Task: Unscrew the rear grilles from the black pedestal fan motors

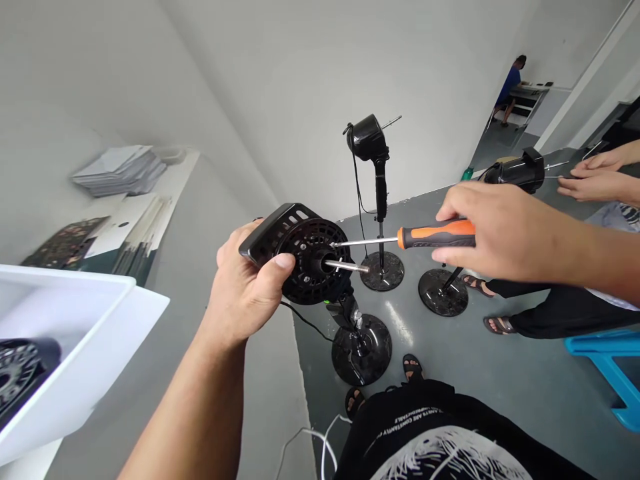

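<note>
Evidently the black stand on the floor is upright, with its black housing raised before the person and a slotted round plate in place on the housing's front. The left hand has its grip curled round the housing, thumb pressing the plate's edge; the right hand's grip is wrapped snugly about an orange-and-grey screwdriver, its tip at the plate's upper part. The metal shaft is bare. Two screws look seated; fastening at the tip seems unfinished, though tightness cannot be told.
</note>
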{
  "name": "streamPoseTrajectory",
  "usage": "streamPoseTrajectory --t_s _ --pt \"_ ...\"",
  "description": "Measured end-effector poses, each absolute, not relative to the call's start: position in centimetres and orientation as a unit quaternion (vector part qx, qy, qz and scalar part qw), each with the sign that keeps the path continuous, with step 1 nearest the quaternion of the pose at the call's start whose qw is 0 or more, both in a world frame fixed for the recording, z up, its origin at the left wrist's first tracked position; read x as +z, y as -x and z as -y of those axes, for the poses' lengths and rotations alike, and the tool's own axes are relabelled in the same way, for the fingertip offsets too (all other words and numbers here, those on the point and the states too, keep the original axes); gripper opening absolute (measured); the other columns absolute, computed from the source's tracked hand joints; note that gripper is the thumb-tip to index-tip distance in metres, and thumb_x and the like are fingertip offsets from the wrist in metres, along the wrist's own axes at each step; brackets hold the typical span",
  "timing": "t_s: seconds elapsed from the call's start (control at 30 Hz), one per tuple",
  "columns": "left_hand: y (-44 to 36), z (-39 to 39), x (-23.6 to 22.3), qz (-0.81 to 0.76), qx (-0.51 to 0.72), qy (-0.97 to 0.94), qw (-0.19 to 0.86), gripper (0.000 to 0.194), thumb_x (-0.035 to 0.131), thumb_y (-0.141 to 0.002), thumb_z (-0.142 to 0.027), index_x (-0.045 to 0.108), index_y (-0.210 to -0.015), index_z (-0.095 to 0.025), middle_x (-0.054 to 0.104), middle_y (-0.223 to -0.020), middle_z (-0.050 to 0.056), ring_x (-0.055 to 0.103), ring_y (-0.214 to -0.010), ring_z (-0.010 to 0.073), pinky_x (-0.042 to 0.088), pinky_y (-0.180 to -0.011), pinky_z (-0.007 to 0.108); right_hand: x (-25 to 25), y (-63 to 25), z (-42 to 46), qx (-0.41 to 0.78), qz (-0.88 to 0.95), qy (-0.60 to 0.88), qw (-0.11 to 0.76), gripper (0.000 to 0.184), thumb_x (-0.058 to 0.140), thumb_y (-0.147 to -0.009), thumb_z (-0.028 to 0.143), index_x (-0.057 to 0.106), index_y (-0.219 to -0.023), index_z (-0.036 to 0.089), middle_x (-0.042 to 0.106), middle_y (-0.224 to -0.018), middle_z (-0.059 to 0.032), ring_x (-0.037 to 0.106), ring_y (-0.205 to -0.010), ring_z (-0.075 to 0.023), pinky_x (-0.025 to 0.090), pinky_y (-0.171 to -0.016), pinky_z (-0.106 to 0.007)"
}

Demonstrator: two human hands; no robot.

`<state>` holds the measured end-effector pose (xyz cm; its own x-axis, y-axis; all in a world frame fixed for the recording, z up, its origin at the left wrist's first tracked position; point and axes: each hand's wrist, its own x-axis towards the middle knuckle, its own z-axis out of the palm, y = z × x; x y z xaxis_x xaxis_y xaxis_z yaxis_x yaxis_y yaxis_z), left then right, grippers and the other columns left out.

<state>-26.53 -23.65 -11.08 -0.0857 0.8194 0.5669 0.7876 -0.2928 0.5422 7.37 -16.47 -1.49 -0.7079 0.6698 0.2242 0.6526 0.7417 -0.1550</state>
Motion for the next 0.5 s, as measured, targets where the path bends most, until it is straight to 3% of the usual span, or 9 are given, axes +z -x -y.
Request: streamPoseTrajectory --t_s 0.03,0.1,0.17,0.23,0.33,0.43,0.5 --pt "26.5 23.7 -11.0 -0.593 0.449 -0.668 0.035 0.04 0.049 -0.088 -0.058 0.065 -0.09 -0.022 0.06 -0.078 0.003 0.056 -0.074 0.0228 0.046 -0.072 0.042 -1.9 -7.5 17.0 -0.063 0.938 0.293 0.176 0.023 0.061 -0.096 0.042 0.065 -0.086 0.021 0.069 -0.086 -0.0061 0.051 -0.058 -0.0137 0.035 -0.047 -0.029" --pt "26.6 23.7 -10.9 -0.589 0.462 -0.66 0.067 0.038 0.052 -0.087 -0.057 0.065 -0.088 -0.021 0.06 -0.077 0.004 0.055 -0.073 0.0225 0.044 -0.071 0.042 -2.4 -7.6 18.1 -0.141 0.942 0.209 0.222 0.026 0.048 -0.103 0.03 0.067 -0.087 0.023 0.068 -0.087 -0.0039 0.049 -0.06 -0.0131 0.035 -0.05 -0.029" --pt "26.5 23.8 -10.9 -0.582 0.472 -0.656 0.091 0.036 0.054 -0.087 -0.056 0.063 -0.085 -0.022 0.06 -0.076 0.004 0.054 -0.071 0.0219 0.043 -0.068 0.041 -2.4 -7.4 18.8 -0.121 0.946 0.198 0.225 0.031 0.044 -0.106 0.026 0.068 -0.087 0.026 0.065 -0.078 -0.0008 0.049 -0.059 -0.0132 0.035 -0.051 -0.029" --pt "26.4 23.7 -10.8 -0.575 0.479 -0.656 0.1 0.035 0.054 -0.087 -0.056 0.062 -0.082 -0.022 0.059 -0.074 0.004 0.053 -0.068 0.0213 0.041 -0.065 0.041 -1.8 -6.9 18.7 -0.09 0.94 0.238 0.226 0.021 0.055 -0.103 0.034 0.068 -0.09 0.025 0.064 -0.079 -0.0014 0.053 -0.061 -0.0144 0.037 -0.052 -0.03" --pt "26.0 23.5 -10.7 -0.581 0.474 -0.655 0.093 0.037 0.054 -0.086 -0.059 0.06 -0.079 -0.023 0.058 -0.071 0.003 0.051 -0.066 0.0205 0.04 -0.064 0.04 -0.5 -6.2 17.3 0.068 0.895 0.405 0.175 0.033 0.074 -0.09 0.054 0.064 -0.086 0.022 0.06 -0.069 -0.0011 0.049 -0.051 -0.0134 0.032 -0.045 -0.031" --pt "25.7 23.4 -10.6 -0.599 0.468 -0.646 0.073 0.04 0.054 -0.083 -0.062 0.063 -0.082 -0.023 0.058 -0.072 0.002 0.052 -0.067 0.0209 0.041 -0.066 0.041 0.1 -6.0 15.9 0.304 0.774 0.553 0.062 0.05 0.069 -0.09 0.072 0.058 -0.08 0.024 0.052 -0.056 0.0023 0.031 -0.038 -0.0095 0.02 -0.038 -0.031" --pt "25.7 23.4 -10.6 -0.602 0.465 -0.646 0.065 0.041 0.053 -0.083 -0.063 0.063 -0.082 -0.023 0.057 -0.071 0.002 0.052 -0.067 0.0208 0.041 -0.067 0.041 -0.4 -6.3 15.8 0.292 0.783 0.547 0.057 0.053 0.061 -0.094 0.074 0.057 -0.079 0.024 0.053 -0.056 0.0015 0.032 -0.039 -0.0101 0.022 -0.038 -0.03"
